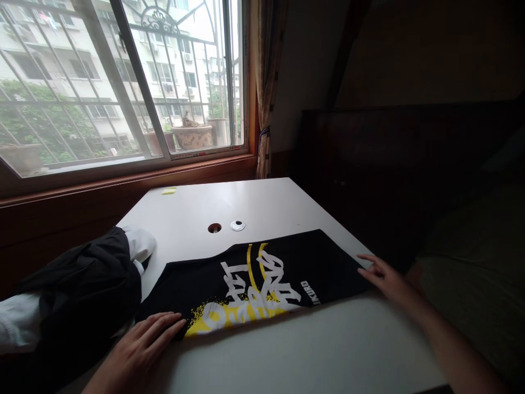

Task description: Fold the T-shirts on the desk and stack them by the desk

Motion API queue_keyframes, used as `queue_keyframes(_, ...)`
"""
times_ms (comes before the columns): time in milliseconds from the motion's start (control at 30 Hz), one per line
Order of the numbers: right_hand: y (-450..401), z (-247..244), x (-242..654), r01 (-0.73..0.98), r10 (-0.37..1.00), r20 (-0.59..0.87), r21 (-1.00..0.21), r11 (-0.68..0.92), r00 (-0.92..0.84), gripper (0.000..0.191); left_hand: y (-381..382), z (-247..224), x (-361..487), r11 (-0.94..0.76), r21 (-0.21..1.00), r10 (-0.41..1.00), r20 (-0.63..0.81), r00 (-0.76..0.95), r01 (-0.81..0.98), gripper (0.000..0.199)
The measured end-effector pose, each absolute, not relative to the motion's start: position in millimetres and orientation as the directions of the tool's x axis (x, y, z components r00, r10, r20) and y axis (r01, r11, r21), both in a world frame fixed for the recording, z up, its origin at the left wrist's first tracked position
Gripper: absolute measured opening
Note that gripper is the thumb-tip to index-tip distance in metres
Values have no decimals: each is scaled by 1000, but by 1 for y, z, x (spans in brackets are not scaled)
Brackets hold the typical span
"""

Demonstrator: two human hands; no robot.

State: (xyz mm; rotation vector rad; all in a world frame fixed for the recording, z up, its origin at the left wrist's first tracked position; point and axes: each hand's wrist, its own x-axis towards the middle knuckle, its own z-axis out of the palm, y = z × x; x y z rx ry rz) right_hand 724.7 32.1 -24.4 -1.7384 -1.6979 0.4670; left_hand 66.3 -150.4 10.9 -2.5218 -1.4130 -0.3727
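Note:
A black T-shirt point(303, 257) with white lettering and yellow print lies folded into a long strip across the white table. My left hand point(141, 342) rests on its near left corner, fingers stretched out flat on the cloth. At the right end, my right hand point(381, 276) touches the edge of the shirt, its fingers apart and extended. Neither hand grips the fabric. The underside of the folded layers is hidden.
A heap of black and white clothes point(94, 279) lies at the table's left side. Farther back on the white table point(262, 200) are a round cable hole point(214, 228), its loose cover point(237, 225) and a yellow slip point(168, 191). A barred window stands behind.

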Motion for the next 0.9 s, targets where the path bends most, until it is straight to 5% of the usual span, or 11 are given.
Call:
queue_keyframes(200,26,-12,724,612,987,67,-790,-35,144,62,-160,17,54,-358,-31,886,305,350,933,68)
queue_keyframes(333,17,-8,716,539,994,108,-839,73,33,55,-163,15,49,-278,-14,918,290,270,960,65)
queue_keyframes(467,4,-7,724,615,985,137,-769,174,-106,33,-167,8,37,-271,5,919,298,257,963,62)
queue_keyframes(733,-4,-23,743,812,937,270,-481,332,-222,42,-175,-4,20,-268,100,910,353,218,958,59)
queue_keyframes(900,-4,-26,740,825,867,414,-359,436,-278,32,-170,13,27,-322,167,855,474,210,932,38)
